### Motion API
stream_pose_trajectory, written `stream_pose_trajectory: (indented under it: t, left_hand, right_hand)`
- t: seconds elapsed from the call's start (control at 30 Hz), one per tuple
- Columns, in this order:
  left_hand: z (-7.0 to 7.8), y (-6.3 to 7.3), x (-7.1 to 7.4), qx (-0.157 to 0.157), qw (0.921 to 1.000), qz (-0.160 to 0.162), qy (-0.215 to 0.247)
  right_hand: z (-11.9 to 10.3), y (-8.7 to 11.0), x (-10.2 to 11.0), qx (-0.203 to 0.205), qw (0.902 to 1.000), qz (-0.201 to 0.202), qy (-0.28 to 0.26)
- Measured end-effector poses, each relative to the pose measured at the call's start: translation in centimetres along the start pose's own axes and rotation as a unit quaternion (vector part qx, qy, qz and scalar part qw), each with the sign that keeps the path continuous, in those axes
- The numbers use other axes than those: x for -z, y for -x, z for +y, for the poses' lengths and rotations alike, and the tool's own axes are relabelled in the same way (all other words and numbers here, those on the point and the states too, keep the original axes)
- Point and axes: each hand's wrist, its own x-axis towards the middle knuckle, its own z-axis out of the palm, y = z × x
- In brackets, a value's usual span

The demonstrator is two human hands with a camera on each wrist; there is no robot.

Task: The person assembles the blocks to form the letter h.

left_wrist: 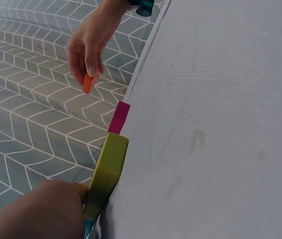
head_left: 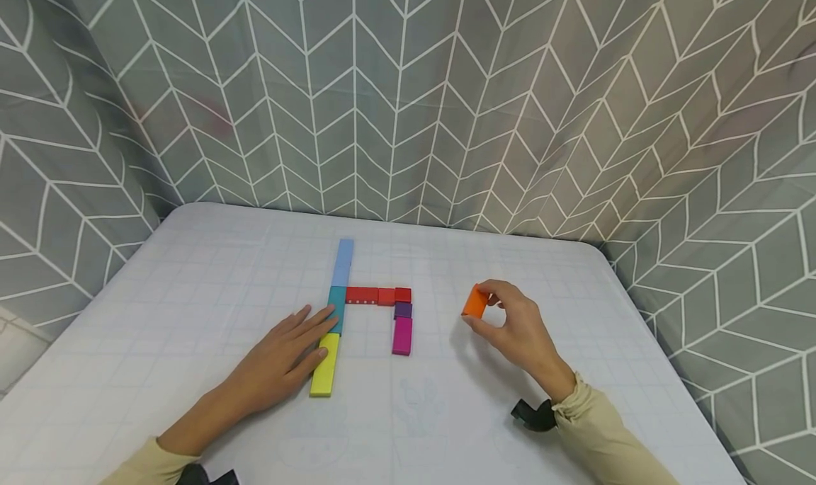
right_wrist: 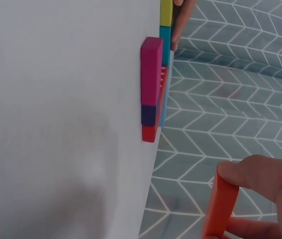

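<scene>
My right hand (head_left: 523, 329) pinches an orange block (head_left: 475, 302) between thumb and fingers, held above the table right of the other blocks. The left hand (head_left: 274, 364) lies with its fingers spread, touching the teal block (head_left: 336, 308) and the yellow block (head_left: 326, 364). Those two form a line with a light blue block (head_left: 343, 262) at its far end. From the teal block a row of red blocks (head_left: 362, 296) runs right. A small purple block (head_left: 403, 310) and a magenta block (head_left: 402, 336) continue from its end toward me. In the right wrist view the orange block (right_wrist: 221, 206) shows its long side.
A white cloth with faint grid lines covers the table (head_left: 446, 428). Behind it and along both sides hangs a grey curtain (head_left: 382, 117) with a white zigzag pattern. Black wrist-worn pieces (head_left: 534, 415) show near both sleeves.
</scene>
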Motion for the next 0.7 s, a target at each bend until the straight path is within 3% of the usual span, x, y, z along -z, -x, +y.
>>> stream_pose_trajectory:
  t: [0.7]
  left_hand:
    - [0.0,0.1,0.0,-0.003,1.0,0.005,-0.001]
  right_hand:
    - [-2.4,1.1,-1.1,0.024,0.9992,-0.014,-0.029]
